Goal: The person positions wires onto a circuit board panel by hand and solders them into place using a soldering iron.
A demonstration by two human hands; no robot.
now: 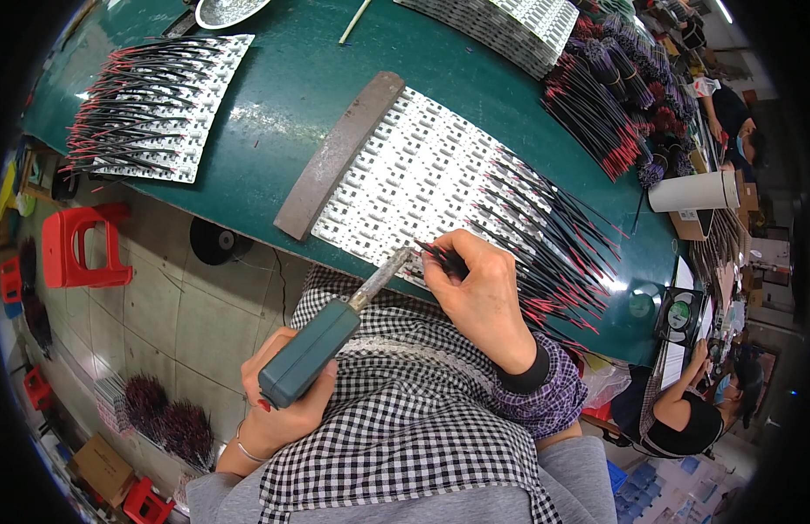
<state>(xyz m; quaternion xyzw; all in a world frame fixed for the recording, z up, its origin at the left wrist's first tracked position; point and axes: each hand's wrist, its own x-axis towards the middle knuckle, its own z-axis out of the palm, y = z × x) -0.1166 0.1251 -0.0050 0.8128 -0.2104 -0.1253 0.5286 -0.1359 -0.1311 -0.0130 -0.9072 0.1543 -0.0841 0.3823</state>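
My left hand [287, 393] is wrapped round the dark green grip of a soldering iron [311, 351]. Its metal tip meets the near edge of a white circuit board panel [396, 179]. My right hand [479, 284] pinches black wires at that same edge, right beside the tip; how many it holds is hidden by the fingers. Rows of black wires with red ends [553, 236] spread over the panel's right part and past it. A brown metal bar [339, 157] lies across the panel's left end.
On the green table [291, 96], another wired panel [191, 131] lies at left. A stack of white panels [510, 31] and wire bundles [597, 113] sit at the far right. A silver dish [230, 10] stands at the back. A red stool [89, 244] is on the floor; a co-worker [698, 406] sits at right.
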